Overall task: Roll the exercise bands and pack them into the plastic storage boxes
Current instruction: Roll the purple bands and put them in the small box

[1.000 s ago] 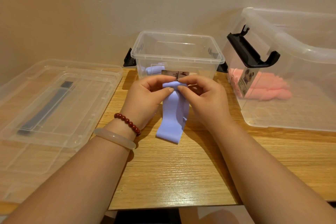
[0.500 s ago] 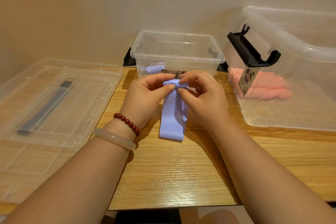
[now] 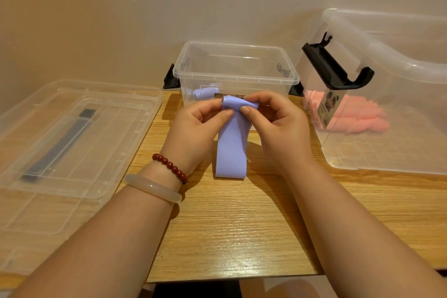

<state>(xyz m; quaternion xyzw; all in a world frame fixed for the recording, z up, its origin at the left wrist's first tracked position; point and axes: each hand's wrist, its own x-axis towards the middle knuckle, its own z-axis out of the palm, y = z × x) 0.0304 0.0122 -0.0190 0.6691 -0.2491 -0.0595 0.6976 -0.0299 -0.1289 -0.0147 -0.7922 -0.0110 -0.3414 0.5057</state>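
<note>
Nearest me are the person's 2 forearms coming in over the light wooden table [image 3: 229,237]. The left wrist wears a pale translucent bangle [image 3: 152,187] and a dark red bead bracelet [image 3: 170,167].

Next is the lilac flat rubber exercise band [image 3: 231,152]. Its loose end lies on the table and the rest runs up into the hands. The left hand [image 3: 193,133] and right hand [image 3: 278,128] each pinch the top end between thumb and curled fingers, where it's already turned into a small roll, so both hands are gripping the band just above the tabletop.

So I'd say this is the rolling step, early on, with most of the length unrolled. My guess is the next move is winding it down evenly, tight enough that the rubber doesn't spring open, then dropping it in the box.

Right behind the hands is the small clear plastic storage box [image 3: 237,78], open, with 1 rolled lilac band [image 3: 203,92] already inside. On the right there's a big clear plastic tub [image 3: 387,147] with a black latch handle [image 3: 336,70] and pink rolled bands [image 3: 350,118] in it. On the left lies a clear plastic lid [image 3: 108,128], flat on the table.
</note>
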